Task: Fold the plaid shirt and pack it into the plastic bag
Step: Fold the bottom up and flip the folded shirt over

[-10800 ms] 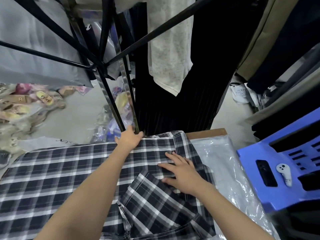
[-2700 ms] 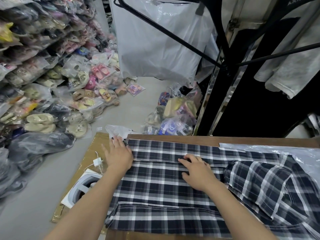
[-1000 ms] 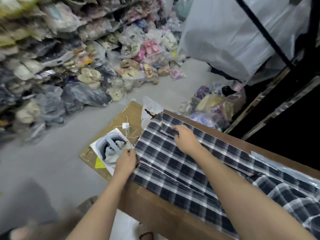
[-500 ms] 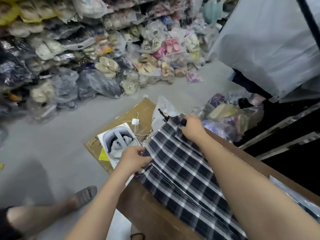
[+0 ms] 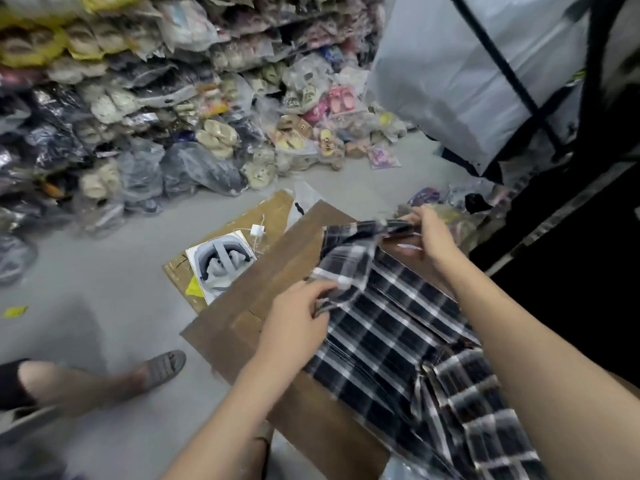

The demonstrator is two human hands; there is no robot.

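Observation:
A black-and-white plaid shirt (image 5: 391,334) lies across a brown cardboard work surface (image 5: 263,271). My left hand (image 5: 294,317) pinches the near corner of the shirt's left end. The far corner is gripped by my right hand (image 5: 433,240). Between the two hands that end of the shirt is lifted off the cardboard and curls back over the rest of the fabric. A bit of clear plastic (image 5: 394,471) shows at the bottom edge under the shirt; I cannot tell if it is the bag.
A white box with a headset picture (image 5: 220,263) and a white cable lie on flat cardboard on the floor. Bagged slippers are piled high at the left and back. A person's leg and sandal (image 5: 159,368) stand at the left. A black clothes rack (image 5: 595,98) rises at right.
Both hands have lifted the shirt's left end off the cardboard and carried it rightward over the shirt. Bare cardboard now shows where that end lay.

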